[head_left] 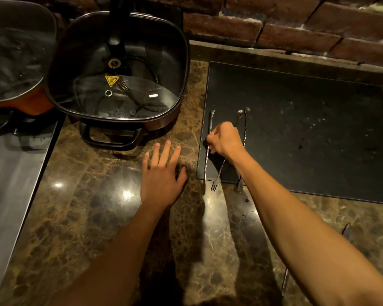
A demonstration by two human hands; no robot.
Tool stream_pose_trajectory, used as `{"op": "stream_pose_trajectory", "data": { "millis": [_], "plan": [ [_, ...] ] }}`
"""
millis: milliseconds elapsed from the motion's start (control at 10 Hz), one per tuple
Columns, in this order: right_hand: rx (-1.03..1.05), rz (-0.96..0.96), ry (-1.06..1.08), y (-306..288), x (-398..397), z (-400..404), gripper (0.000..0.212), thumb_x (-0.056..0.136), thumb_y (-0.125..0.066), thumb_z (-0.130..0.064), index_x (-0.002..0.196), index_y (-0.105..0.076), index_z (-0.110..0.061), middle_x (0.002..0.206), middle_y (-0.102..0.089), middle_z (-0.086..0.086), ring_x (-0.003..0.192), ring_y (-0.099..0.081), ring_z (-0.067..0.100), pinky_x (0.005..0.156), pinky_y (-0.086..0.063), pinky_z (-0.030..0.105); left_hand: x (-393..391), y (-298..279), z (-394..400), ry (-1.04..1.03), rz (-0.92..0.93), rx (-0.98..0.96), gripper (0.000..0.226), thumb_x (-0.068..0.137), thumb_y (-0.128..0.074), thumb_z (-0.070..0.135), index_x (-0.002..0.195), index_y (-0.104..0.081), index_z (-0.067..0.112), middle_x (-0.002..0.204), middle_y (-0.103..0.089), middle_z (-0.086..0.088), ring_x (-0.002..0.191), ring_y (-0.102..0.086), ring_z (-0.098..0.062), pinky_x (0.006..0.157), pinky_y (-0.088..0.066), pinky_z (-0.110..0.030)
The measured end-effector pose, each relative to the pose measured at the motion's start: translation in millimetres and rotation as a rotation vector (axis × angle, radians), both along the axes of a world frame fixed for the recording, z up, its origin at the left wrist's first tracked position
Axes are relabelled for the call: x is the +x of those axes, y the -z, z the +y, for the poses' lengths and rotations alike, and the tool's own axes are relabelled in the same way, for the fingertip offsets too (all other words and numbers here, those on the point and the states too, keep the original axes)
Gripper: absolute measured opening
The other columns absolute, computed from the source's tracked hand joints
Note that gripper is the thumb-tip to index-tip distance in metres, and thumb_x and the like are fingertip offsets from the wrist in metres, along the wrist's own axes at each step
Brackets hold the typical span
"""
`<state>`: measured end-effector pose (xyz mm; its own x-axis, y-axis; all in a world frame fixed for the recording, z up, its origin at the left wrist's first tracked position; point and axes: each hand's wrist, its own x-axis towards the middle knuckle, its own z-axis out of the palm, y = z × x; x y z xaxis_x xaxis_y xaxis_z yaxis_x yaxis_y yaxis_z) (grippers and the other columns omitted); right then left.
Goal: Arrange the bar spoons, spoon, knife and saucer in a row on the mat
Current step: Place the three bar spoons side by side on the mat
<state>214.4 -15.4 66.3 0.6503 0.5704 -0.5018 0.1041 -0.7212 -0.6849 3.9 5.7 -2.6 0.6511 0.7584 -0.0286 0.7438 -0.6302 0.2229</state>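
A black mat (307,133) lies on the marble counter. Three twisted-stem bar spoons lie side by side on its left part, with their fork ends over the front edge. My right hand (224,141) is closed, its fingertips on the leftmost bar spoon (210,122). The middle bar spoon (218,175) passes under this hand. The right bar spoon (244,129) lies just beyond the wrist. My left hand (161,173) rests flat and open on the counter, left of the mat. A knife (346,231) lies near the front right, mostly hidden by my right forearm. No saucer is in view.
An electric pan with a glass lid (119,69) stands at the back left, its handle (111,138) facing me. A second glass-lidded pan (16,58) is at the far left, above a steel surface (11,184). A brick wall (296,25) runs behind.
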Motion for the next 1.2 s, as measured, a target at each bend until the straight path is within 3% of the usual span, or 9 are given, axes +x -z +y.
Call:
{"op": "stream_pose_trajectory", "data": {
  "millis": [100, 200, 300, 400, 500, 800, 1200],
  "plan": [
    [0.011, 0.073, 0.079, 3, 3, 4, 0.022, 0.083, -0.05, -0.001, 0.065, -0.057, -0.012, 0.044, -0.053, 0.002, 0.033, -0.048, 0.011, 0.035, -0.042, 0.02, 0, 0, 0, -0.002, 0.012, -0.009, 0.065, 0.099, -0.029, 0.053, 0.16, -0.028, 0.028, 0.17, -0.025, -0.006, 0.158, -0.018, -0.031, 0.125, -0.02, -0.056],
    [0.047, 0.038, 0.082, 4, 1, 5, 0.018, 0.076, -0.049, -0.01, 0.06, -0.055, -0.015, 0.062, -0.059, 0.012, 0.054, -0.055, 0.027, 0.059, -0.053, 0.039, 0, 0, 0, -0.006, 0.015, -0.001, 0.064, 0.1, -0.03, 0.053, 0.159, -0.029, 0.029, 0.169, -0.027, -0.006, 0.158, -0.019, -0.031, 0.124, -0.021, -0.056],
    [0.027, -0.075, 0.024, 3, -2, 1, 0.018, 0.078, -0.046, -0.011, 0.069, -0.061, -0.008, 0.085, -0.067, 0.022, 0.075, -0.066, 0.04, 0.075, -0.057, 0.057, 0, 1, -1, -0.004, 0.011, 0.009, 0.063, 0.1, -0.03, 0.053, 0.158, -0.03, 0.029, 0.169, -0.028, -0.006, 0.157, -0.021, -0.031, 0.123, -0.023, -0.056],
    [-0.009, -0.202, -0.1, 5, -4, -1, 0.017, 0.092, -0.049, -0.012, 0.096, -0.063, -0.002, 0.103, -0.065, 0.026, 0.096, -0.064, 0.043, 0.087, -0.054, 0.054, 0, 1, -1, -0.003, 0.005, 0.008, 0.063, 0.1, -0.03, 0.053, 0.158, -0.03, 0.029, 0.169, -0.028, -0.006, 0.157, -0.021, -0.03, 0.123, -0.024, -0.057],
    [-0.032, -0.269, -0.16, 5, -5, -3, 0.02, 0.096, -0.048, -0.013, 0.105, -0.06, 0.0, 0.109, -0.063, 0.026, 0.102, -0.061, 0.042, 0.091, -0.051, 0.054, 0, 2, 0, -0.001, 0.012, 0.005, 0.063, 0.1, -0.03, 0.053, 0.158, -0.029, 0.029, 0.169, -0.028, -0.006, 0.157, -0.021, -0.03, 0.123, -0.023, -0.057],
    [-0.04, -0.295, -0.069, -2, -9, -4, 0.014, 0.092, -0.049, -0.007, 0.091, -0.06, 0.001, 0.101, -0.062, 0.023, 0.087, -0.066, 0.043, 0.074, -0.058, 0.056, 0, 3, 0, -0.003, 0.014, -0.001, 0.063, 0.1, -0.03, 0.054, 0.159, -0.028, 0.03, 0.169, -0.027, -0.005, 0.157, -0.02, -0.03, 0.123, -0.023, -0.057],
    [0.073, -0.319, -0.035, -8, -3, -26, 0.02, 0.093, -0.046, -0.008, 0.088, -0.065, -0.005, 0.085, -0.069, 0.016, 0.08, -0.068, 0.031, 0.076, -0.057, 0.047, 1, 2, -1, -0.011, 0.015, 0.016, 0.064, 0.099, -0.033, 0.052, 0.159, -0.032, 0.029, 0.168, -0.03, -0.005, 0.156, -0.023, -0.031, 0.123, -0.024, -0.057]
  ]
}}
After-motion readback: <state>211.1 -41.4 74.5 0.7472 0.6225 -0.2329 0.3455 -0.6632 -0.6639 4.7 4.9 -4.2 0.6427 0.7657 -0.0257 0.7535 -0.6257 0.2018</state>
